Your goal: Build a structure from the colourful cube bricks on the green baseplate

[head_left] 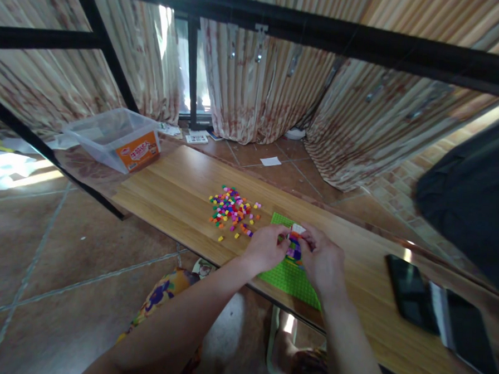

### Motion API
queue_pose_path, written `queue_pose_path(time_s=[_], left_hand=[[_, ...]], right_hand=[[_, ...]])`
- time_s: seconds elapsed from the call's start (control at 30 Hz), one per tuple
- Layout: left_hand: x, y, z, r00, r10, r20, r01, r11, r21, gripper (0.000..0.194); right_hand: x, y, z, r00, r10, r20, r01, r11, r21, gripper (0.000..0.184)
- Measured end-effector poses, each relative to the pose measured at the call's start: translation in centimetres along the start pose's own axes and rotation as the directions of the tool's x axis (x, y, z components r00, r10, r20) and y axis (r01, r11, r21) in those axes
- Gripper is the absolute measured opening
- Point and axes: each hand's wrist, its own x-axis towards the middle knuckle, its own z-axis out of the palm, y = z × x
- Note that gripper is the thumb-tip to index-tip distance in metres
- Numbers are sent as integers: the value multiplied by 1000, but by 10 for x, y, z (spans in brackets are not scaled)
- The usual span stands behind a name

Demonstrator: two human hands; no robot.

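Observation:
A bright green studded baseplate [288,279] lies on the wooden tabletop in front of me. On it stands a small build of toy bricks [295,248], with purple, orange and white pieces showing between my fingers. My left hand [268,248] closes its thumb and fingers at the build's left side. From the right, my right hand [323,260] pinches the build near its white and orange top. My fingers hide much of it, so I cannot make out single bricks in the grip. Left of the baseplate is a loose pile of small colourful bricks [231,208].
A clear plastic bin [105,140] with an orange label stands at the table's far left end. Toward the right end lie a dark phone-like slab [411,293] and another dark flat item [470,332]. A black metal bar [258,11] crosses above the table.

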Motion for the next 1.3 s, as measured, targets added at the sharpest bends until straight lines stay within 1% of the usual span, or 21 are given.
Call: queue_pose_path(time_s=[0.1, 0.17, 0.3, 0.47, 0.6, 0.73, 0.8, 0.9, 1.03, 1.2, 1.3], left_hand=[[0, 1, -1, 998, -16, 53, 15, 999, 36, 28], [0, 1, -1, 997, -23, 68, 20, 999, 49, 29], [-1, 1, 0, 997, -23, 69, 19, 999, 48, 29], [-2, 2, 1, 997, -25, 69, 20, 997, 68, 30], [-2, 3, 1, 998, -26, 65, 21, 997, 77, 30], [-2, 4, -1, 998, -16, 65, 10, 996, 88, 28], [-2, 5, -1, 998, -14, 61, 8, 996, 93, 28], [-2, 5, -2, 999, -17, 47, 12, 994, 106, 28], [-1, 2, 0, 999, -8, 50, 3, 993, 116, 30], [-2, -2, 2, 999, 7, 53, -13, 993, 116, 35], [-4, -3, 4, 998, 22, 62, -30, 992, 124, 37]], right_hand=[[-1, -1, 1, 1000, -2, -26, 2, 1000, -10, 35], [-1, 0, 1, 999, -5, -50, 5, 1000, -9, 35], [-2, 2, 2, 996, -14, -85, 13, 1000, -9, 33], [-2, 4, 5, 996, -10, -94, 11, 1000, 7, 32], [-3, 6, 2, 994, 6, -110, -3, 1000, 29, 32], [-2, 5, -6, 984, 30, -174, -33, 999, -16, 30], [-1, 4, -8, 981, 31, -194, -42, 998, -54, 33], [2, 6, -4, 984, 58, -169, -72, 994, -78, 40], [5, 9, 4, 983, 130, -130, -136, 990, -45, 46], [6, 12, 8, 975, 215, -63, -213, 977, 23, 49], [7, 13, 8, 965, 255, -52, -253, 966, 43, 49]])
